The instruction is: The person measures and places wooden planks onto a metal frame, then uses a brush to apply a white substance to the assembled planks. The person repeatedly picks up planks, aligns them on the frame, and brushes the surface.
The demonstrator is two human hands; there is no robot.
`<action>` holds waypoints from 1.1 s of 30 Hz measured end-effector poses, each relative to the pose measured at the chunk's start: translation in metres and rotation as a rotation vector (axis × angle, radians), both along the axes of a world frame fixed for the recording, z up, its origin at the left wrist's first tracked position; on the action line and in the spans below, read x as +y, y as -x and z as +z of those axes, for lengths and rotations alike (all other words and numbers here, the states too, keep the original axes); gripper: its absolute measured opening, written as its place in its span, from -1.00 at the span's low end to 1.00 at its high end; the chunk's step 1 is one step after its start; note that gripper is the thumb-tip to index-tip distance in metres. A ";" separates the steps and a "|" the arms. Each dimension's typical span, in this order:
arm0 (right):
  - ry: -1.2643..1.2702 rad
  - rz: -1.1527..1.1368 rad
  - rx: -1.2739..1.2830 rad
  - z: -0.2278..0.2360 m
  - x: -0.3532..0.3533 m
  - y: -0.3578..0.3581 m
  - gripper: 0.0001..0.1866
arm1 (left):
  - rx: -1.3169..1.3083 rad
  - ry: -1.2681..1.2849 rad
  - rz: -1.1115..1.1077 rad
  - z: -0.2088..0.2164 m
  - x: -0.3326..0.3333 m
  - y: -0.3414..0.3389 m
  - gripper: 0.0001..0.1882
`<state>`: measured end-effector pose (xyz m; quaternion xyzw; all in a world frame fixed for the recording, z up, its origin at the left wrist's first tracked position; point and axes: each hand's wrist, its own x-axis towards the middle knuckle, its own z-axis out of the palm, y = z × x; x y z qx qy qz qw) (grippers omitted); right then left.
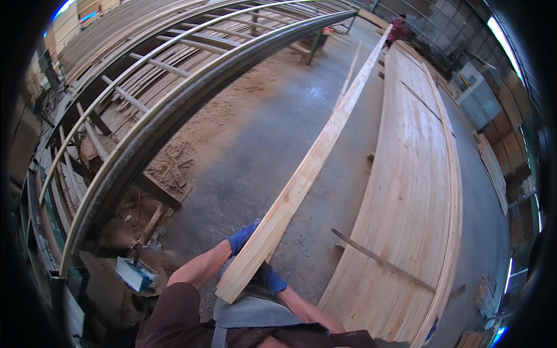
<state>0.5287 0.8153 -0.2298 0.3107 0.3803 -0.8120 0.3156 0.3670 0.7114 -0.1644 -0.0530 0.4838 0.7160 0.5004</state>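
Observation:
Long pale wooden boards (301, 180) stretch from my waist to the far end of the walkway, at least two of them lying together and parting toward the far end. My left hand (242, 236), in a blue glove, is closed on their left edge near the close end. Lower down on the right, my right hand (274, 279), also blue-gloved, grips them from beneath; its fingers are partly hidden by the wood. At the far end stands another person (398, 29) in a dark red top, close to the boards' tips.
To the right lies a long, low stack of boards (400, 191) with thin cross sticks (383, 264) on it. A metal roller rack (174, 98) curves along the left, with stacked timber behind. Wood scraps (171, 165) litter the floor beneath it. A pale cabinet (478, 98) stands far right.

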 end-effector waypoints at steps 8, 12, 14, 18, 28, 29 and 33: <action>0.053 0.131 -0.047 -0.004 0.044 0.193 -0.42 | -0.090 0.215 0.072 -0.076 -0.183 0.042 -0.38; -0.023 -0.119 -0.184 -0.008 0.054 0.342 -0.25 | -0.367 0.278 0.175 -0.058 -0.264 0.013 -0.30; -0.017 -0.194 -0.102 0.000 0.049 0.418 -0.26 | -0.263 0.475 0.125 -0.043 -0.295 -0.006 -0.29; 0.124 -0.598 0.489 -0.044 0.070 0.549 -0.30 | -0.320 0.525 0.106 -0.012 -0.366 -0.003 -0.34; 0.765 -0.225 0.311 0.027 -0.099 0.574 -0.42 | -0.172 0.652 0.146 0.105 -0.233 0.334 -0.32; 0.268 -0.028 0.617 0.018 -0.114 0.553 -0.45 | -0.256 0.757 0.116 0.099 -0.231 0.360 -0.30; -0.010 0.301 0.913 0.040 -0.171 0.541 -0.47 | 0.014 0.801 0.303 0.109 -0.324 0.326 -0.46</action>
